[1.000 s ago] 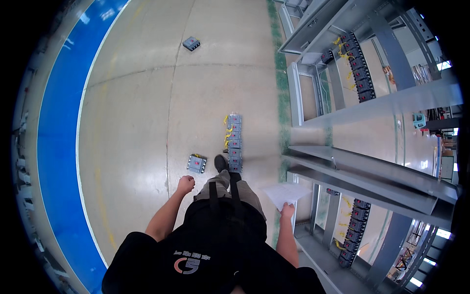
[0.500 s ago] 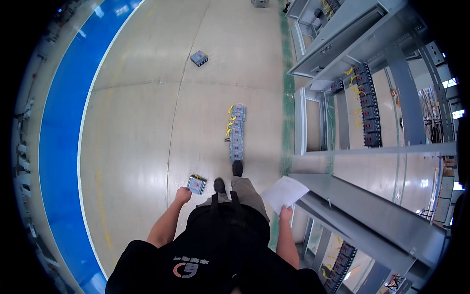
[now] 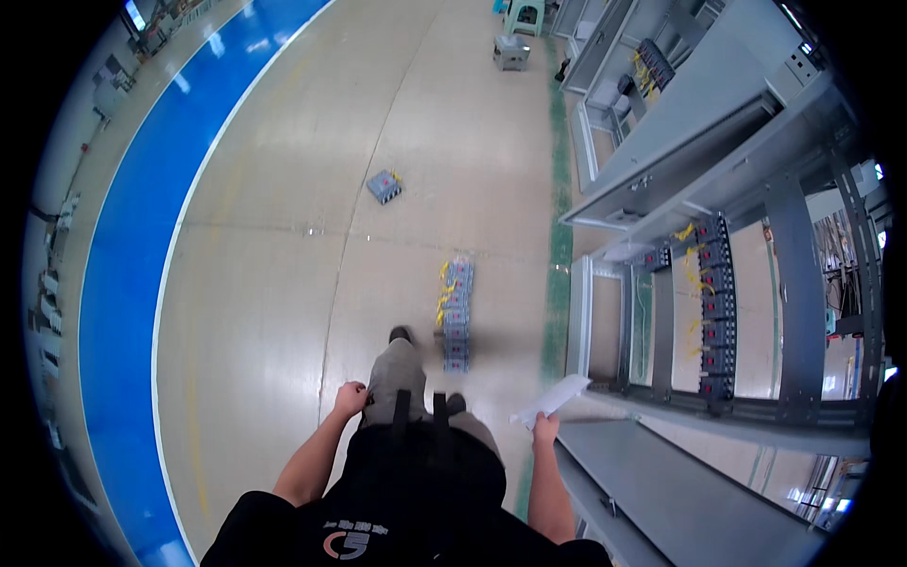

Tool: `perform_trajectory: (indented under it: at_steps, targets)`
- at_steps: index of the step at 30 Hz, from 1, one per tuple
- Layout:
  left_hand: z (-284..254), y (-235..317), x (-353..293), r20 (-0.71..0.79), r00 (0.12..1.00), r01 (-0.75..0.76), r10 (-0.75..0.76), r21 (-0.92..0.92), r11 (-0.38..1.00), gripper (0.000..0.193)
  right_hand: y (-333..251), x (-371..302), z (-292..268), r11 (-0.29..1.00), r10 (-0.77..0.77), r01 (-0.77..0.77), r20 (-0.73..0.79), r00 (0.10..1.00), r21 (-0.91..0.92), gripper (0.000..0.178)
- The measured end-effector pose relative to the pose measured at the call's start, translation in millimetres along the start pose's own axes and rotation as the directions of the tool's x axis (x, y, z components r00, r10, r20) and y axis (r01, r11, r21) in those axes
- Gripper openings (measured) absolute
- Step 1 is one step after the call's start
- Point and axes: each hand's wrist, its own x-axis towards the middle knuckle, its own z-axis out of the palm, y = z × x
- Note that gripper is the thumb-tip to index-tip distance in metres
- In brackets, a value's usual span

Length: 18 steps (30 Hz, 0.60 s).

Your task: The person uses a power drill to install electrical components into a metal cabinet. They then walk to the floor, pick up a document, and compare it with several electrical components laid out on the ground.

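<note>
My right hand (image 3: 545, 428) grips a white sheet of paper (image 3: 559, 397), seen nearly edge-on beside the cabinets. My left hand (image 3: 352, 399) hangs next to my left thigh, its fingers curled in. Whether anything sits inside those fingers is hidden. On the floor ahead of my feet lies a row of grey moulded-case circuit breakers (image 3: 456, 326), set end to end with yellow wires along the left side. Farther off, a single grey circuit breaker (image 3: 385, 186) lies apart from the row. Neither hand touches the breakers.
Grey metal cabinet frames (image 3: 579, 321) stand along the right, with a column of breakers (image 3: 718, 312) mounted inside one. A grey cabinet panel (image 3: 652, 472) lies close by my right arm. Far ahead are a grey metal unit (image 3: 511, 52) and a green stool (image 3: 524, 16). A blue floor strip (image 3: 123, 246) curves along the left.
I have stepped forward, left foot now ahead. The breaker row and lone breaker sit nearer. The breaker beside my left hand is out of sight. The paper has tilted toward edge-on.
</note>
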Motion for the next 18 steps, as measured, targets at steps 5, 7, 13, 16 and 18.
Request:
perform_trajectory:
  at_steps: [5, 7, 13, 16, 18]
  targets:
    - [-55.0, 34.0, 143.3, 0.034, 0.992, -0.122, 0.119, 0.077, 0.990, 0.026, -75.2, 29.6, 74.1, 0.998, -0.013, 0.021, -0.132, 0.991, 0.056, 0.029]
    - [-75.8, 70.0, 203.9, 0.096, 0.971, -0.233, 0.219, 0.177, 0.956, 0.027, -78.5, 44.6, 102.8, 0.991, 0.131, -0.123, -0.147, 0.980, 0.058, 0.027]
    - [-133.9, 221.8, 382.6, 0.617, 0.750, -0.612, 0.240, 0.508, 0.605, 0.027, -104.7, 47.5, 217.4, 0.993, 0.116, -0.115, -0.345, 0.931, 0.023, 0.018]
    - [-167.4, 288.8, 474.4, 0.658, 0.698, -0.708, 0.282, 0.576, 0.409, 0.028, -159.1, 39.6, 281.3, 0.982, 0.172, -0.191, -0.355, 0.919, -0.017, 0.020]
    - [-172.6, 313.4, 533.5, 0.643, 0.682, -0.730, 0.348, 0.571, 0.375, 0.027, -208.5, 31.2, 313.9, 0.979, 0.189, -0.202, -0.354, 0.916, 0.001, 0.022]
